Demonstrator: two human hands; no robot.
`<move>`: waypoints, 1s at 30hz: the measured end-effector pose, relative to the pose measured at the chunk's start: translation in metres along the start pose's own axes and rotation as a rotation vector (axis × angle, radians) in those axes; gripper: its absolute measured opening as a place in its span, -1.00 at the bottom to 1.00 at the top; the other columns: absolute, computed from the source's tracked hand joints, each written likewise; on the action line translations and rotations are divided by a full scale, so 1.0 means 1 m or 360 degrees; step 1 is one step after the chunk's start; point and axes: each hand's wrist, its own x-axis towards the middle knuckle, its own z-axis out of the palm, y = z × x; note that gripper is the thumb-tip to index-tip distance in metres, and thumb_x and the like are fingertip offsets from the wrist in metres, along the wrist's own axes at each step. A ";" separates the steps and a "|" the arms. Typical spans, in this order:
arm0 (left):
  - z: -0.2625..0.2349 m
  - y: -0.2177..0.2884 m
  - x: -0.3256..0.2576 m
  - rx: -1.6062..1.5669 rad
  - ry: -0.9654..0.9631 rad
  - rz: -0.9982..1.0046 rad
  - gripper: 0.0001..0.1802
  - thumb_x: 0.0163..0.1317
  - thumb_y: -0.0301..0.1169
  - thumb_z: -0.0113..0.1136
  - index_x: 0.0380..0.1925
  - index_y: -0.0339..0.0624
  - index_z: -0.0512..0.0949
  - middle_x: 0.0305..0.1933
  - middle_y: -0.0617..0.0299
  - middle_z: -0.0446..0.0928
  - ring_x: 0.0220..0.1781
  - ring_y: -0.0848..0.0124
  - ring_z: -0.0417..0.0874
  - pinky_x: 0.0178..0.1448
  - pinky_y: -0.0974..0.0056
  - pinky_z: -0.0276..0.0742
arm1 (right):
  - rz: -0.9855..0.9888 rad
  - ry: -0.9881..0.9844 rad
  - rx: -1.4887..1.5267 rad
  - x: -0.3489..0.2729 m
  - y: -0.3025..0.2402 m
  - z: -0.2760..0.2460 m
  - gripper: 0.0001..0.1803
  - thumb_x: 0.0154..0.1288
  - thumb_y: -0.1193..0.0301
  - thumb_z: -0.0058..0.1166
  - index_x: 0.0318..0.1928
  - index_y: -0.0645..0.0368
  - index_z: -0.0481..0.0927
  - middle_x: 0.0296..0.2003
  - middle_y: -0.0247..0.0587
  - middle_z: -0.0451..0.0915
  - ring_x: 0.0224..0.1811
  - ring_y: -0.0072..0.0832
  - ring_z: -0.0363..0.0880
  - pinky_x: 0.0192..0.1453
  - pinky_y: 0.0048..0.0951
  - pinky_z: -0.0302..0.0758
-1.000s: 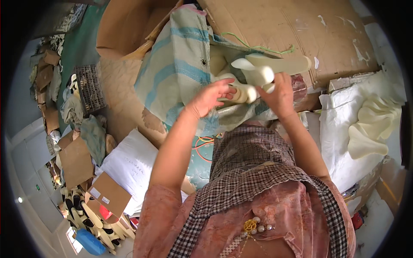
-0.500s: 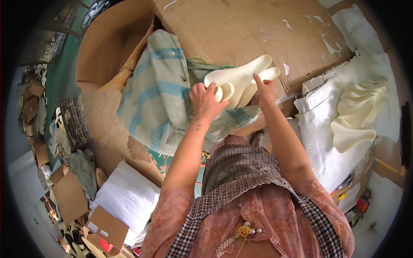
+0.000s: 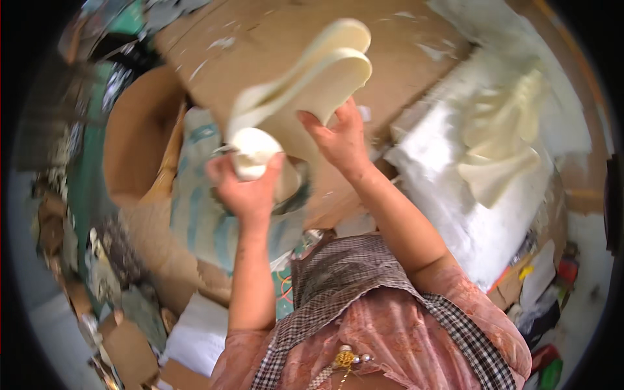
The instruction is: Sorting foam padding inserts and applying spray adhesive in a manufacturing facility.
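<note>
Several cream-white shoe insoles (image 3: 328, 78) are raised over the striped woven sack (image 3: 200, 211), long rounded ends pointing up and away. My right hand (image 3: 341, 140) is closed on the right side of these insoles, thumb toward me. My left hand (image 3: 247, 188) grips their near left part, where a pale rounded end (image 3: 255, 148) stands up between thumb and fingers. Motion blur hides how many pieces each hand holds. Farther right, more cream insoles (image 3: 500, 162) lie overlapping on a white covering (image 3: 435, 195).
A large cardboard surface (image 3: 279, 32) with white scraps spreads beyond my hands. At the left stands an open curved cardboard box (image 3: 140, 136). A white package (image 3: 201, 335) and a brown carton (image 3: 130, 351) are at the lower left.
Both hands have lifted the insoles up out of the sack's mouth and moved left. The view has shifted too, and the sack now sags with a dark opening below my hands.
</note>
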 end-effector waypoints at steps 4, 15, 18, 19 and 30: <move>0.050 0.158 0.020 -0.0515 0.0134 0.0299 -0.39 -0.34 -0.32 0.54 -0.26 -0.28 0.42 -0.19 0.14 0.35 -0.21 0.25 0.44 -0.14 0.16 0.42 | -0.0335 0.0239 0.0039 0.055 -0.073 -0.150 -0.69 -0.10 0.47 0.24 -0.26 0.20 0.52 -0.23 -0.08 0.49 -0.08 -0.16 0.42 -0.04 -0.27 0.38; 0.330 0.580 -0.099 -0.2036 -0.0868 0.0241 -0.68 -0.18 -0.40 0.43 -0.42 -0.36 0.58 -0.43 0.13 0.60 -0.49 0.46 0.60 -0.38 0.38 0.55 | -0.0681 0.1456 -0.1680 0.084 -0.151 -0.644 -0.65 -0.06 0.37 0.30 -0.23 0.24 0.56 -0.26 -0.19 0.58 -0.29 -0.39 0.55 -0.22 -0.43 0.46; 0.402 0.597 -0.148 -0.1416 -0.0997 0.0103 -0.52 -0.31 -0.20 0.46 -0.45 -0.36 0.56 -0.35 0.06 0.52 -0.36 0.30 0.57 -0.25 0.28 0.52 | -0.0819 0.1155 -0.2437 0.092 -0.044 -0.752 -0.64 -0.06 0.39 0.21 -0.18 0.21 0.51 -0.17 -0.06 0.49 -0.14 -0.12 0.48 -0.10 -0.25 0.43; 0.429 0.596 -0.163 -0.1245 -0.0977 0.0105 -0.45 -0.35 -0.14 0.47 -0.44 -0.36 0.54 -0.28 0.03 0.48 -0.25 0.24 0.55 -0.15 0.25 0.51 | -0.0676 0.1020 -0.2257 0.095 -0.007 -0.775 -0.65 -0.04 0.38 0.18 -0.18 0.22 0.50 -0.16 -0.05 0.48 -0.09 -0.10 0.45 -0.06 -0.24 0.41; 0.598 0.560 -0.209 -0.0950 -0.1465 -0.0552 -0.29 -0.22 -0.21 0.40 -0.06 -0.34 0.36 0.08 0.01 0.24 0.05 0.29 0.35 0.04 0.24 0.35 | 0.0310 0.0969 -0.1414 0.089 0.253 -0.861 -0.52 0.17 0.16 0.02 0.01 0.21 0.45 0.06 0.10 0.39 0.16 -0.11 0.31 0.21 -0.28 0.25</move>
